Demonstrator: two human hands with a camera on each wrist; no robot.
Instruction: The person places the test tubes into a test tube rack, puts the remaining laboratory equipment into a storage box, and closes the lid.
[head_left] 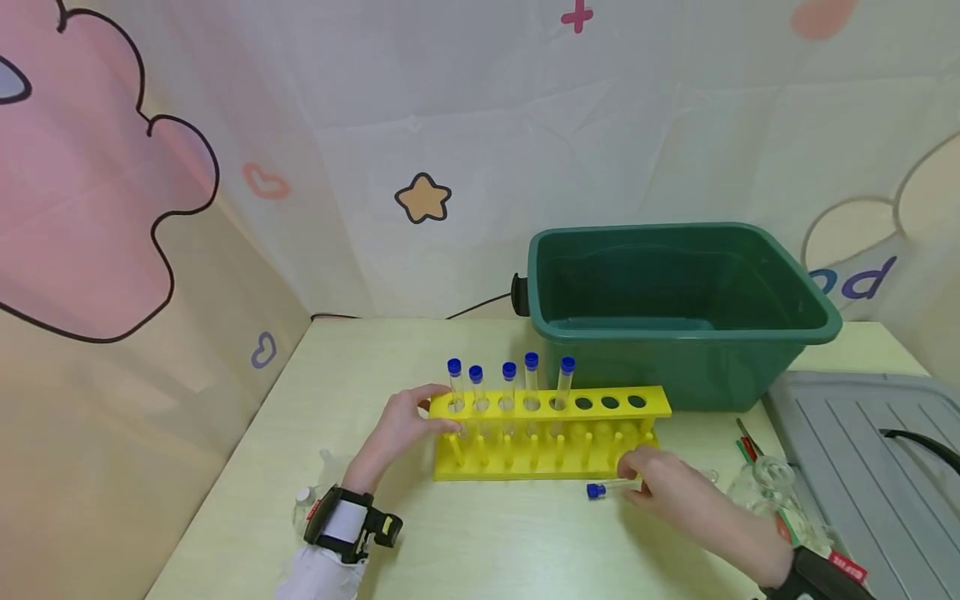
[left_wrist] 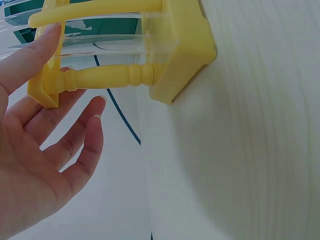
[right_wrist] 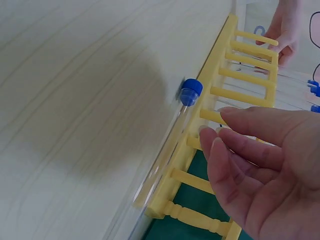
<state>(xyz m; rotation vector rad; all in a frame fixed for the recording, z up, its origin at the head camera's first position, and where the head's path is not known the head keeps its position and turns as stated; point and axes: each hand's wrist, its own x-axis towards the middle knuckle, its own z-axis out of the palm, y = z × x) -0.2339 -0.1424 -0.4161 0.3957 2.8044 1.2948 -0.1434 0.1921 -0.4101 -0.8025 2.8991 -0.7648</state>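
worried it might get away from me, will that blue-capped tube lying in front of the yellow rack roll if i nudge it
Probably: the blue-capped tube is a round, clear cylinder lying flat on the smooth table. Its wider cap may make it curve. The yellow rack behind would likely stop it. It looks thin-walled, so possibly fragile.

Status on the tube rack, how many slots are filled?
Five blue-capped tubes stand in the yellow rack; three holes at its right end are open. A sixth tube lies on the table in front, right hand on it, grip unclear. Left hand steadies the rack's left end.
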